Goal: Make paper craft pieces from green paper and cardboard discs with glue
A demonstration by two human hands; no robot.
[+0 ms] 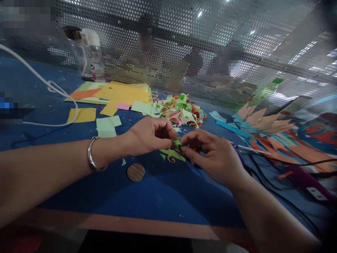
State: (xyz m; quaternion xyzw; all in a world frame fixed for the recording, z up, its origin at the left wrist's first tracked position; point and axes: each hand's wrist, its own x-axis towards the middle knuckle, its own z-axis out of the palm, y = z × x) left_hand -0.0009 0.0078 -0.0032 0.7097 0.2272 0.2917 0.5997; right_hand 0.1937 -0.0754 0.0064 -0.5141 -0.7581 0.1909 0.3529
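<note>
My left hand [147, 135] and my right hand [210, 154] meet over the blue table [158, 189]. Both pinch a small folded green paper piece [177, 142] between thumb and fingertips. A silver bangle [92, 158] circles my left wrist. Under the hands lies a green paper scrap [172, 154]. A round brown cardboard disc [136, 172] lies just below my left hand.
A pile of curled coloured paper bits [181, 109] sits behind the hands. Yellow and green paper sheets [118, 93] and a clear water bottle [91, 54] are at the back left. A white cable [52, 86] crosses the left. Orange and blue paper cut-outs [265, 123] and black wires [276, 161] fill the right. A perforated screen [184, 42] stands behind.
</note>
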